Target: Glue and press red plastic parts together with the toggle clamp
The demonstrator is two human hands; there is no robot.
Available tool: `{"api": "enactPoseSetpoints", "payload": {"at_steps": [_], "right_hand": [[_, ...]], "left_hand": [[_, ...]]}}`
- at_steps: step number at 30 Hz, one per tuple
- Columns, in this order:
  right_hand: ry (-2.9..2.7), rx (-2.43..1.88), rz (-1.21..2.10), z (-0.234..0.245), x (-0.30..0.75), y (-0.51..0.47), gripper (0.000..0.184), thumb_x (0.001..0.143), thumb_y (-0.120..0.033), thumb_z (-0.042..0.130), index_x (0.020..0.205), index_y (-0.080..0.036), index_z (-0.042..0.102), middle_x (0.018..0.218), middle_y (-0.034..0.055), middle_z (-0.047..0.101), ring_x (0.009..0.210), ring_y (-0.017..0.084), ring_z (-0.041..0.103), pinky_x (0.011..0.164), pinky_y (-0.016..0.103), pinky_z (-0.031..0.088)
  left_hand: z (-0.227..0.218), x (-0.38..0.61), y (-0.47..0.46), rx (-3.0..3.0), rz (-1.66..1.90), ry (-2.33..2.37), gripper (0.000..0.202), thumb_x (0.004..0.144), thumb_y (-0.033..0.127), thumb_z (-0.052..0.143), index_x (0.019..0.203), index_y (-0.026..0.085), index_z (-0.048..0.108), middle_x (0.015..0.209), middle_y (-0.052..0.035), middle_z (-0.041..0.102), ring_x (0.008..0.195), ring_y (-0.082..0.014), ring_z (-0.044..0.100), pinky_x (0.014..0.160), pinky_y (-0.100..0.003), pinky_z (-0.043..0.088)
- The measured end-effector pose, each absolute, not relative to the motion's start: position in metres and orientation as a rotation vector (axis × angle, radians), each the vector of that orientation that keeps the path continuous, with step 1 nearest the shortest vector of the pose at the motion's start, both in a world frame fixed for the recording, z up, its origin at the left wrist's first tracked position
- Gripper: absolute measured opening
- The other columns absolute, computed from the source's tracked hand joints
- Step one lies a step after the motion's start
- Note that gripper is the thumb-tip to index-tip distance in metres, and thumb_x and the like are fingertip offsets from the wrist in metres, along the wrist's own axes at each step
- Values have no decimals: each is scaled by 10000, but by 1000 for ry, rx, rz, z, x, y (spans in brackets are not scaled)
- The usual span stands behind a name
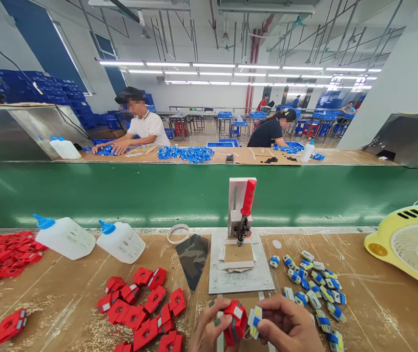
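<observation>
My left hand (211, 325) is closed around a red plastic block (235, 322) with a white patch on its top and a dark band on its side. Close beside it, my right hand (285, 320) pinches a small white-and-blue piece (255, 321) with yellow stripes. The two parts are held near each other; I cannot tell whether they touch. Several loose red blocks (135, 317) lie left of my hands. To the right is a scatter of similar white-and-blue pieces (318, 278). Just beyond my hands stands a toggle clamp press (241, 264) with a red handle.
Two white bottles (121, 243) with blue caps lie at left, near a heap of red parts (4, 254). A tape roll (178, 234) and camouflage cloth (193, 259) sit by the press. A yellow fan (410, 239) stands right. Beyond the green conveyor (157, 193), people work.
</observation>
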State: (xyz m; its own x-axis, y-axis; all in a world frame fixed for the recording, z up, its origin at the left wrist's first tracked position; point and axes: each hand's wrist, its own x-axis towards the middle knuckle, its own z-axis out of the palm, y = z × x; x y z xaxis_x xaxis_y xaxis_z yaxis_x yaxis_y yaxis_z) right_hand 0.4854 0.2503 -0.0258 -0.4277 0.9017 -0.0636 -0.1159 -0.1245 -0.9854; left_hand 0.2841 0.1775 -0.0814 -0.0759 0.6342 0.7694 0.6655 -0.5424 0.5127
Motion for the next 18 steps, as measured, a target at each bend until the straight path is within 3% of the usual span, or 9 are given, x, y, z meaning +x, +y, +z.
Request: {"api": "enactPoseSetpoints", "payload": {"at_steps": [2,5,10,14,16,18], "right_hand": [[-1184,-1007,1840,-28,476,244,504,648,-639,845,828,-183,725,630,38,725,540,184,692,563,287,597],[-1168,-1028,1941,-25,469,241,576,618,-718,814,771,-182,672,538,5,651,478,153,631,518,269,546],[-1315,-1107,2016,-26,469,250,635,616,-789,752,709,-184,585,516,-21,600,425,96,547,461,205,440],[-1539,-1103,2005,-40,473,260,644,704,-842,618,664,-205,533,487,-40,544,378,80,448,405,200,369],[-1701,-1087,1732,-47,478,263,638,774,-826,557,683,-197,602,486,-34,529,405,100,461,425,214,391],[-1836,-980,1336,-52,483,265,609,769,-784,616,871,-194,726,624,16,636,529,150,577,499,232,471]], "left_hand": [[-83,286,174,-2062,-1727,-1546,445,857,138,706,1258,328,674,1124,-100,796,1036,-260,761,873,-347,634],[-82,283,172,-2173,-1590,-1476,533,828,120,748,1298,348,644,1123,-100,798,1058,-275,753,893,-369,623],[-73,269,182,-2346,-1424,-1343,534,822,68,704,1302,295,648,1080,-120,807,959,-260,778,854,-354,629],[-70,276,190,-2436,-1766,-1534,389,793,164,762,1165,274,733,1042,-118,811,897,-244,779,806,-310,632],[-70,287,191,-2385,-2120,-1912,343,733,263,844,1063,250,749,979,-93,810,858,-228,771,769,-280,619],[-69,302,191,-2045,-2605,-2289,355,681,382,883,956,217,728,853,-59,799,762,-203,754,713,-260,597]]}}
